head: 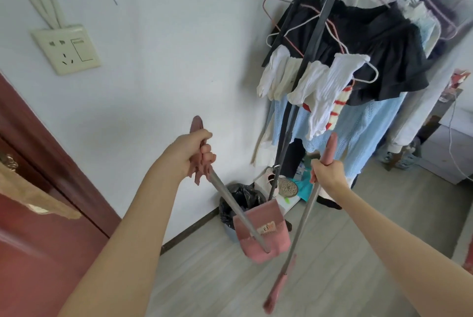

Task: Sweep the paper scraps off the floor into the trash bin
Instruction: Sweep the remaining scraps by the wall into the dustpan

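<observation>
My left hand [193,154] grips the pink handle of a long-handled dustpan. Its metal pole runs down to the pink pan [262,236], which hangs tilted just in front of the trash bin [239,204]. The bin is lined with a black bag and stands against the white wall. My right hand [326,172] holds the pink grip of a broom; the broom's pink head [276,291] reaches the floor near the bottom of the view. No paper scraps show on the grey floor.
A clothes rack [314,42] hung with socks, a black garment and blue clothes stands right behind the bin. Shoes and small items [286,186] lie at its foot. A dark red door [38,214] is at left, a wall socket [66,48] above it.
</observation>
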Motion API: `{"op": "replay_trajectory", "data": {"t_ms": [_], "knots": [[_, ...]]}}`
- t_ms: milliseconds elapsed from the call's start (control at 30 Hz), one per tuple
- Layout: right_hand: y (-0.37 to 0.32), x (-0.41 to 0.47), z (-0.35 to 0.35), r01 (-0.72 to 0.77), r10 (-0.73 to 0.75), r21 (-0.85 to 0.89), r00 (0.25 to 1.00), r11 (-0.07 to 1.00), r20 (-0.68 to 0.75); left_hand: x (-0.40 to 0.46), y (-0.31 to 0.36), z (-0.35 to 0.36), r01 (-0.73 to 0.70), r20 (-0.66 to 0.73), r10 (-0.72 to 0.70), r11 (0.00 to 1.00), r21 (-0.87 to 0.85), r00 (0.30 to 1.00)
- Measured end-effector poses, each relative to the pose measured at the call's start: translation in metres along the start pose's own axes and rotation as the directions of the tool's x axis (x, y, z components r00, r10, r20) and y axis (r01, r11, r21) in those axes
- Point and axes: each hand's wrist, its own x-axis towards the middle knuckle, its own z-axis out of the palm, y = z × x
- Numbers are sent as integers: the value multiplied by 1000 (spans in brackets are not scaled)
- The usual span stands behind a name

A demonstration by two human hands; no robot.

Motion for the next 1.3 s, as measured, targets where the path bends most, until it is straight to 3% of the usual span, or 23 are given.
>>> {"op": "replay_trajectory", "data": {"t_ms": [133, 233, 333, 467, 600, 700, 767, 800, 1000, 1067, 1167, 1233, 1300], "knots": [[22, 4, -35, -113, 99, -151, 990, 982, -97, 2, -6, 42, 10, 144, -47, 969, 249, 988], [62, 3, -80, -323, 288, -230, 942, 918, -170, 5, -21, 80, 5, 229, -100, 923, 385, 968], [102, 0, -125, -503, 504, 43, 854, 863, -127, 12, -39, 114, -2, 279, -135, 897, 442, 951], [142, -2, -182, -576, 592, 312, 804, 756, 51, 22, -61, 167, -7, 315, -189, 849, 529, 930], [174, 7, -243, -568, 580, 708, 768, 419, 272, 38, -94, 238, -29, 326, -182, 835, 550, 928], [204, 21, -286, -615, 597, 742, 709, 265, 375, 43, -121, 291, -89, 330, -186, 740, 667, 925], [225, 26, -309, -685, 638, 689, 645, 238, 420, 51, -142, 320, -102, 318, -196, 686, 720, 928], [236, 30, -320, -722, 669, 635, 618, 275, 413, 53, -152, 333, -120, 324, -197, 657, 744, 925], [275, 42, -360, -813, 687, 389, 578, 434, 441, 64, -219, 392, -293, 364, -191, 318, 901, 911], [293, 42, -361, -832, 742, 263, 554, 488, 378, 66, -242, 408, -345, 388, -213, 212, 914, 897], [326, 40, -353, -815, 811, -81, 550, 573, 199, 69, -271, 431, -425, 426, -286, 68, 902, 858], [340, 36, -351, -738, 796, -324, 598, 592, 94, 71, -284, 439, -458, 441, -318, 25, 889, 839], [354, 31, -352, -692, 794, -455, 605, 560, 58, 75, -303, 447, -466, 439, -354, 9, 885, 826]]}}
